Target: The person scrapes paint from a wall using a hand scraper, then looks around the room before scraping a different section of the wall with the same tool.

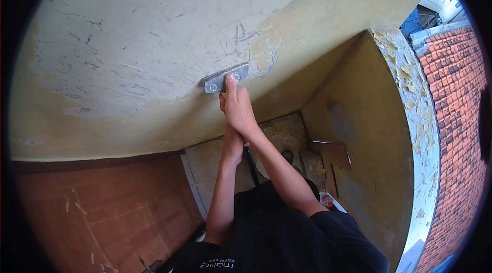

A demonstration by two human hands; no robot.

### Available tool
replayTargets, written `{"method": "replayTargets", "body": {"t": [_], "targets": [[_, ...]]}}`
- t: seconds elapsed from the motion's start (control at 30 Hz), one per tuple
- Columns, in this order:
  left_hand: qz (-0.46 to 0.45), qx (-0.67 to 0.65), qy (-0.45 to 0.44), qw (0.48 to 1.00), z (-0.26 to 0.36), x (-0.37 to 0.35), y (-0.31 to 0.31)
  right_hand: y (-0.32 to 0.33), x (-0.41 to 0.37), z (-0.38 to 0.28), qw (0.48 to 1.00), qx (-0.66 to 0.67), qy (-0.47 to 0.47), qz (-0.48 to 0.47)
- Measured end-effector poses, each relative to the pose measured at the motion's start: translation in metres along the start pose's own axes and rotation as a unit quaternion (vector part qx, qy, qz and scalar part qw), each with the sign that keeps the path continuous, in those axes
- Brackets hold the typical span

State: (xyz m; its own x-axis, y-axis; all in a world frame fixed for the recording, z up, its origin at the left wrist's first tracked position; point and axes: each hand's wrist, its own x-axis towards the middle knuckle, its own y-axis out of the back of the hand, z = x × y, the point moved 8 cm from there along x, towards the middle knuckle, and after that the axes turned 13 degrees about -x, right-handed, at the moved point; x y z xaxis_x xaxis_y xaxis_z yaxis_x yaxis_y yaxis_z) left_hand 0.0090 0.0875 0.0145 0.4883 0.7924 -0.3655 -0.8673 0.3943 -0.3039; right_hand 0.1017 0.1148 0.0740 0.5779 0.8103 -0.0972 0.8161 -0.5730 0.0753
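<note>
plainly, the right hand (239, 111) is closed round the mostly hidden handle of the scraper (225, 78), thumb laid on its metal plate, which sits against the scratched, patchy wall (138, 32). the left hand (233, 145) is tucked just under the right wrist, its fingers hidden, so how far it is closed, or on what, i can't tell.

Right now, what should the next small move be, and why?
Probably a short slide of the scraper up and rightward in view, right hand keeping its thumb braced on the blade: just beyond the blade's upper right end, the wall shows a yellowish patch with ragged, rough-looking edges.
</note>
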Motion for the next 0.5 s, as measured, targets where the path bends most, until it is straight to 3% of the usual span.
{"method": "replayTargets", "body": {"t": [0.5], "targets": [[-0.018,0.012,-0.015,1.0,-0.0042,0.01,0.0008,0.0039,0.0021,-0.0059,0.999,-0.04,0.024,0.028]]}}
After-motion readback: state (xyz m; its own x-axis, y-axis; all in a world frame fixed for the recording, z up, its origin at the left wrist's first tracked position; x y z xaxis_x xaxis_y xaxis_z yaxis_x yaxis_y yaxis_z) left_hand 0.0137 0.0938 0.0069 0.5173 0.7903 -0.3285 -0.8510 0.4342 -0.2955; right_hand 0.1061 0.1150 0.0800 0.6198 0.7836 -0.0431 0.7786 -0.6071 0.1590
